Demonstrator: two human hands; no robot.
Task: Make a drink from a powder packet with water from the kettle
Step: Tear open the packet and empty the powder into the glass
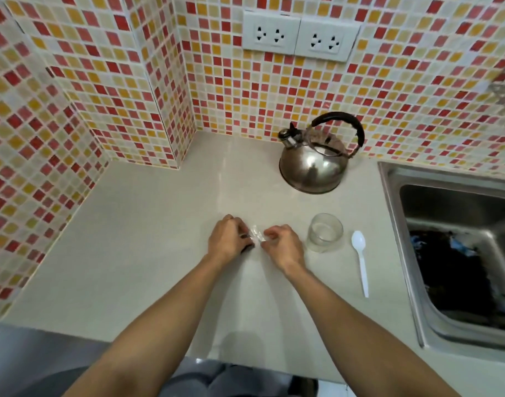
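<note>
On the surface [148,224]: one steel kettle [314,164], one clear glass [325,232], one white plastic spoon [360,259], one small clear powder packet [256,235]. Two wall sockets [298,35]; one sink [457,253]. The packet sits between my left hand [227,239] and right hand [282,245], both pinching its ends, just left of the glass.

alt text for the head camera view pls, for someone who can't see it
Both hands, left hand and right hand, pinch a small packet over a pale counter. An empty glass and white spoon lie to the right, a steel kettle behind.
</note>
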